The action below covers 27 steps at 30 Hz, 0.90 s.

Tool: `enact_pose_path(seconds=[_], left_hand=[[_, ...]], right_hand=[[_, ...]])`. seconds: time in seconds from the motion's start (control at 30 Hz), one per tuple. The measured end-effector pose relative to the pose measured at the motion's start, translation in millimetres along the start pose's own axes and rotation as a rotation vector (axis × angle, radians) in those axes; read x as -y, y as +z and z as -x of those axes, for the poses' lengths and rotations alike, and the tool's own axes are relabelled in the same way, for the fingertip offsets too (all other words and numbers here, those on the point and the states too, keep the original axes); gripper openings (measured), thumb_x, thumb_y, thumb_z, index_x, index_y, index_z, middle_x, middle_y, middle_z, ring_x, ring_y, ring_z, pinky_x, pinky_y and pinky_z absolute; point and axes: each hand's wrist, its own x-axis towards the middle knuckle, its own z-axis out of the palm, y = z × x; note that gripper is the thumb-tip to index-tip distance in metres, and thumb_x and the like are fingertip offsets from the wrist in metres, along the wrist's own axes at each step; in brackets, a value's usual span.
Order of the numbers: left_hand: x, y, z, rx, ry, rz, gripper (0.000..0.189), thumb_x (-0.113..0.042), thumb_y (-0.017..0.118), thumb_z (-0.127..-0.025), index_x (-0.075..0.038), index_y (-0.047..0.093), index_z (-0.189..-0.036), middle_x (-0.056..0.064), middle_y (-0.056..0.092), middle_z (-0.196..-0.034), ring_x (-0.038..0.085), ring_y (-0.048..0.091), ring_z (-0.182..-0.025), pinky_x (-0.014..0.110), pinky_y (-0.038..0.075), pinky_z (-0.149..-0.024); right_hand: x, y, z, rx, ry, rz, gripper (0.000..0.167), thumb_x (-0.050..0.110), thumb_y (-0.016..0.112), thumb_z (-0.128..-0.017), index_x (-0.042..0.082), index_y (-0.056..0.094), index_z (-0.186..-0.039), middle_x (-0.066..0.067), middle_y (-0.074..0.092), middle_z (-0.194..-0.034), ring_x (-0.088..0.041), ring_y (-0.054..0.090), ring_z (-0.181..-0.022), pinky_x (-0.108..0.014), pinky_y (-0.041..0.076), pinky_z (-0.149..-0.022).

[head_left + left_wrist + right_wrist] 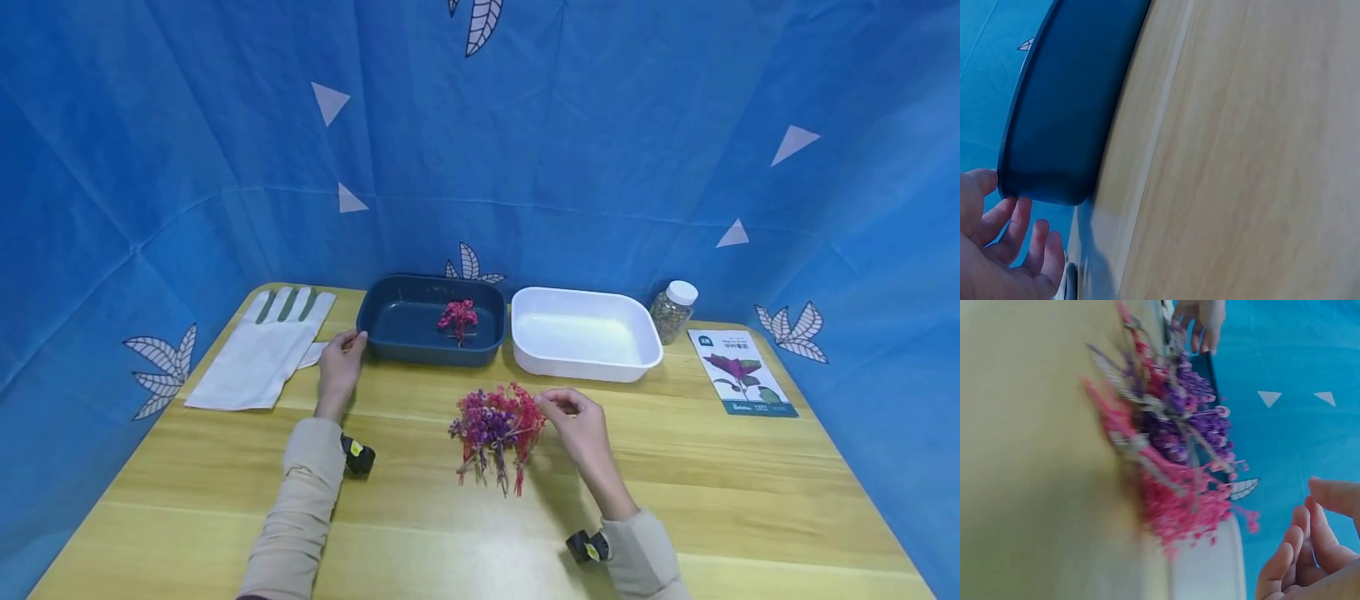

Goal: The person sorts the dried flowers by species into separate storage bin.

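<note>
My left hand [342,367] is at the near left corner of a dark blue plastic basin [435,354], thumb at its rim and fingers against the outer wall. The left wrist view shows that hand [1007,234] pinching the basin's edge lightly. Inside the basin lies a small pink dried-flower bunch [459,316]. Several purple and pink dried-flower bunches [491,425] lie together on the table. Just right of them is my right hand [577,421]. In the right wrist view its thumb and index fingertips [1319,509] come close together, apart from the flowers, with nothing visible between them.
A white basin [585,367] stands right of the blue one, with a white-capped jar [671,312] beside it. A flower-printed packet [742,371] lies at far right. White gloves [255,358] with green stripes lie at far left. Blue cloth [480,150] hangs behind the table.
</note>
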Motion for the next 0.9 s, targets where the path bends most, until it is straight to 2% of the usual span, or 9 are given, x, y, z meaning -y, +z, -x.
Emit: enact_pose_path(seconds=[0.2, 0.4, 0.6, 0.77, 0.9], left_hand=[[-0.6, 0.1, 1.3, -0.009, 0.008, 0.008, 0.046, -0.028, 0.049, -0.099, 0.006, 0.052, -0.130, 0.024, 0.055, -0.122, 0.033, 0.053, -0.111, 0.039, 0.044, -0.090], [-2.0, 1.1, 2.0, -0.015, 0.009, 0.010, 0.044, -0.026, 0.049, -0.099, 0.006, 0.052, -0.129, 0.024, 0.056, -0.122, 0.032, 0.053, -0.111, 0.039, 0.044, -0.090], [-1.8, 1.5, 1.7, -0.029, 0.023, 0.018, 0.042, -0.024, 0.050, -0.099, 0.007, 0.054, -0.127, 0.026, 0.056, -0.120, 0.033, 0.053, -0.110, 0.040, 0.043, -0.090], [-1.5, 1.9, 1.0, -0.026, 0.025, 0.015, 0.043, -0.024, 0.050, -0.099, 0.008, 0.053, -0.127, 0.027, 0.056, -0.120, 0.034, 0.052, -0.112, 0.041, 0.042, -0.093], [-0.9, 1.3, 1.2, -0.021, 0.018, -0.001, 0.043, -0.025, 0.050, -0.099, 0.007, 0.053, -0.128, 0.026, 0.057, -0.121, 0.034, 0.052, -0.114, 0.043, 0.042, -0.094]], right_hand=[[-21.1, -3.2, 18.4, 0.014, 0.093, 0.013, 0.021, 0.017, 0.070, -0.085, 0.000, 0.068, -0.097, -0.004, 0.064, -0.084, -0.014, 0.055, -0.073, -0.022, 0.047, -0.063], [-31.3, 0.5, 33.3, 0.062, 0.159, -0.053, 0.020, 0.014, 0.069, -0.086, -0.002, 0.066, -0.099, -0.009, 0.066, -0.085, -0.015, 0.056, -0.066, -0.022, 0.048, -0.056], [-35.3, 5.0, 37.5, 0.081, 0.141, -0.055, 0.022, 0.013, 0.068, -0.086, -0.004, 0.066, -0.100, -0.011, 0.068, -0.087, -0.016, 0.058, -0.070, -0.023, 0.049, -0.060], [-42.5, 9.8, 40.1, 0.092, 0.104, 0.060, 0.024, 0.016, 0.072, -0.083, -0.002, 0.067, -0.097, -0.006, 0.068, -0.084, -0.014, 0.059, -0.072, -0.023, 0.048, -0.062], [-46.6, 15.6, 41.6, 0.097, 0.042, 0.148, 0.025, 0.019, 0.076, -0.079, -0.001, 0.068, -0.092, -0.004, 0.065, -0.077, -0.012, 0.056, -0.067, -0.022, 0.046, -0.059]])
